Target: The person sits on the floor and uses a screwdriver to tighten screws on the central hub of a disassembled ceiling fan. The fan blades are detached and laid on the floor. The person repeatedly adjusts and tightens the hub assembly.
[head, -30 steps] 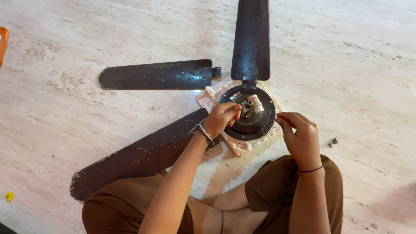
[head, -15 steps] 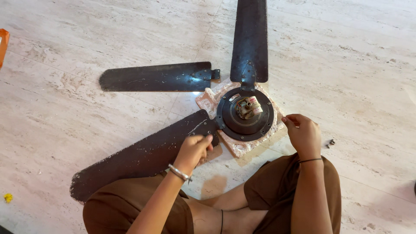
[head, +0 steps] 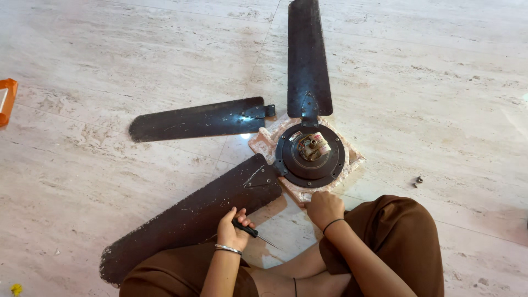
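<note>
Head view: ceiling fan motor hub [head: 311,155], dark, round, set on a pale pink foam block [head: 266,141] on the marble floor [head: 110,55], approx. mid-floor. One blade [head: 308,60] attached at hub, pointing to the far edge. Second blade [head: 198,119] detached, lying apart to the left w/ mounting bracket facing the hub. Third blade [head: 187,217] lying diagonal toward the near-left, inner end touching the foam block.

L hand [head: 233,230] clenched on a dark-handled screwdriver [head: 254,233], shaft pointing right, resting over the third blade's near edge. R hand [head: 323,208] fingers curled, contacting near rim of hub/foam; contents cannot be told. Small dark fastener [head: 419,180] on floor, right of hub. Orange item [head: 6,101] at left edge.
</note>
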